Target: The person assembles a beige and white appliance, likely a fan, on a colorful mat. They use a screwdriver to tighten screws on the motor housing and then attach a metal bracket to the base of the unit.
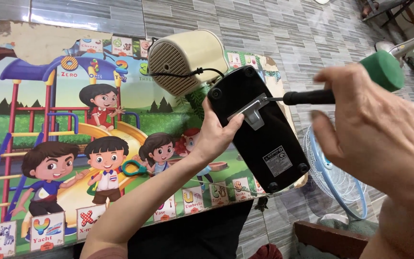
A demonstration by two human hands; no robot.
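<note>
Above table (34,43) | left hand (215,134) steadies black base (259,129) | right hand (374,129) levels screwdriver (341,86)

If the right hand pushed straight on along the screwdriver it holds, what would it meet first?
Probably the metal bracket on the black base. The right hand points the screwdriver at it, tip seemingly touching already, though depth is unclear.

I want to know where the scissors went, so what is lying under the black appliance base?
Under the black base only the cartoon table top shows around its edges; whatever it covers is hidden. Green-handled scissors lie in the open, beside the left hand.
</note>
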